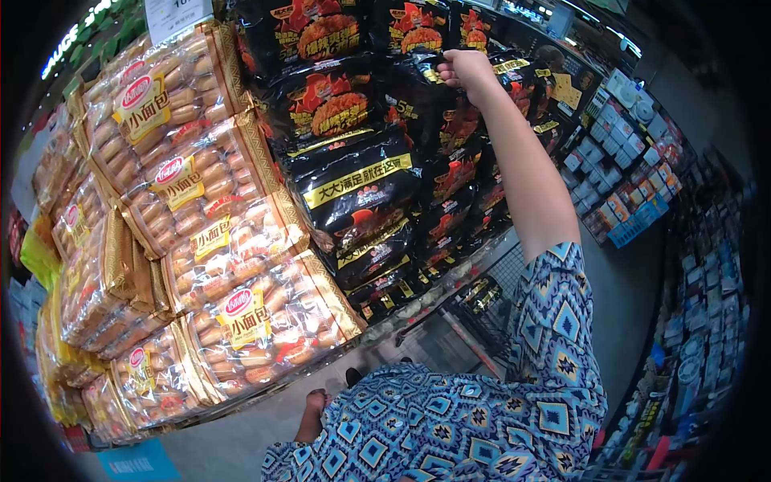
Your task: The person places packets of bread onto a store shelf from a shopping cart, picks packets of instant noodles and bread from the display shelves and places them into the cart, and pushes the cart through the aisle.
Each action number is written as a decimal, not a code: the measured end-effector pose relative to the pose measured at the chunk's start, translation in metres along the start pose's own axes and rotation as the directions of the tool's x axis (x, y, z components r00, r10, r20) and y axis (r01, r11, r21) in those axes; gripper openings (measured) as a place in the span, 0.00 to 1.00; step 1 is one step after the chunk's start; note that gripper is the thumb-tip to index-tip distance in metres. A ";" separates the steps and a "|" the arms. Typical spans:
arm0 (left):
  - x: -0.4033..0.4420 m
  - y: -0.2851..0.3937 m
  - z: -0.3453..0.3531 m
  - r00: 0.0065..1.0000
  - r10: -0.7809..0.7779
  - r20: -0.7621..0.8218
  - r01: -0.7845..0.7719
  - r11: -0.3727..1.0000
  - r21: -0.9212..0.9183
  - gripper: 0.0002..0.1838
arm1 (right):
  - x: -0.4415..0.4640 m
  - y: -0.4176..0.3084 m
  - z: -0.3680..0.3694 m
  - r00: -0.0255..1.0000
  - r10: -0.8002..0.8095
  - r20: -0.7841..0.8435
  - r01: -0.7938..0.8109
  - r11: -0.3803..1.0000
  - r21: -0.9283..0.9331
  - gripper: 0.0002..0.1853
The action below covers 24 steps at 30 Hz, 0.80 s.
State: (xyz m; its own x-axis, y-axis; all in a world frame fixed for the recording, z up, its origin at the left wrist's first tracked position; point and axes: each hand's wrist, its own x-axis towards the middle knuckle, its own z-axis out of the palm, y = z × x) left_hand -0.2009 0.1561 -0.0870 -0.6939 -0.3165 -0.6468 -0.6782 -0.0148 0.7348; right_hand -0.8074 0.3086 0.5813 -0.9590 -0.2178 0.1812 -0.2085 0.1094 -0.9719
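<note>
While the right hand (466,72) pinches a black noodle packet (419,71) at one o'clock, the left hand (318,399), its grip impossible to tell, hangs at seven; four bread packs (210,178) legibly reading "小面包" lie toward ten.

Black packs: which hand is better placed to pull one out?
Likely the right hand: it is raised to the black packs, curled at one, while the left hand hangs low, away from them.

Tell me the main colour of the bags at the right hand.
Black bags, with yellow and red print; the head view shows them.
</note>
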 end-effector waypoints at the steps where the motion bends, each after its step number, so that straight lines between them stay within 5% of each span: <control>1: 0.001 -0.001 0.000 1.000 0.009 0.000 -0.009 1.000 0.006 0.10 | 0.000 0.000 0.001 1.000 -0.003 -0.004 0.003 1.000 0.004 0.10; 3: 0.001 -0.002 0.000 1.000 0.020 0.003 -0.020 0.999 0.024 0.10 | -0.003 0.000 0.000 0.998 -0.070 -0.002 0.069 0.981 0.182 0.11; 4: 0.000 -0.001 -0.001 1.000 0.027 0.005 -0.027 0.999 0.032 0.10 | -0.011 0.006 -0.003 0.969 -0.236 -0.080 0.247 0.952 0.182 0.15; 6: 0.001 -0.001 -0.001 0.999 0.043 0.011 -0.043 0.998 0.040 0.10 | -0.029 0.026 -0.005 0.765 -0.606 -0.219 0.569 0.795 -0.212 0.25; 7: 0.000 0.000 0.003 0.999 0.043 0.013 -0.043 0.998 0.040 0.10 | -0.054 0.033 -0.003 0.650 -0.728 -0.219 0.637 0.679 -0.366 0.31; 9: 0.002 0.004 0.008 0.994 -0.008 -0.113 -0.005 0.993 -0.122 0.11 | -0.086 0.064 0.002 0.573 -0.814 -0.096 0.618 0.506 -0.602 0.46; 10: -0.001 0.010 0.006 0.994 -0.005 -0.109 -0.007 0.994 -0.112 0.11 | -0.098 0.075 0.004 0.630 -0.773 -0.078 0.556 0.519 -0.649 0.52; 12: 0.007 0.018 0.000 0.969 -0.246 0.006 0.240 0.940 -0.244 0.09 | -0.106 0.104 0.014 0.722 -0.691 -0.043 0.462 0.527 -0.714 0.62; 13: 0.013 0.013 -0.003 0.971 -0.240 0.006 0.235 0.946 -0.222 0.09 | -0.106 0.112 0.016 0.763 -0.646 -0.020 0.417 0.516 -0.748 0.63; 15: 0.027 0.000 -0.011 0.997 -0.012 0.081 -0.003 0.981 0.192 0.11 | -0.100 0.123 0.021 0.806 -0.589 -0.059 0.368 0.577 -0.729 0.64; 16: 0.030 0.007 -0.016 0.996 -0.006 0.088 -0.013 0.976 0.217 0.11 | -0.099 0.126 0.024 0.817 -0.573 -0.073 0.344 0.583 -0.736 0.64; 20: 0.027 0.022 -0.016 0.953 -0.300 0.041 0.302 0.935 -0.186 0.11 | -0.100 0.126 0.031 0.824 -0.551 -0.137 0.286 0.611 -0.738 0.62; 24: 0.018 0.021 -0.015 0.962 -0.273 0.013 0.269 0.937 -0.223 0.12 | -0.091 0.132 0.028 0.790 -0.585 -0.183 0.257 0.587 -0.767 0.60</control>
State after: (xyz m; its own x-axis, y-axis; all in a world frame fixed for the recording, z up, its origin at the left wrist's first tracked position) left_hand -0.2239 0.1357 -0.0803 -0.4852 -0.2884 -0.8255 -0.7681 -0.3106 0.5600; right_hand -0.7425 0.3158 0.4319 -0.6710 -0.0590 0.7391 -0.5164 0.7525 -0.4087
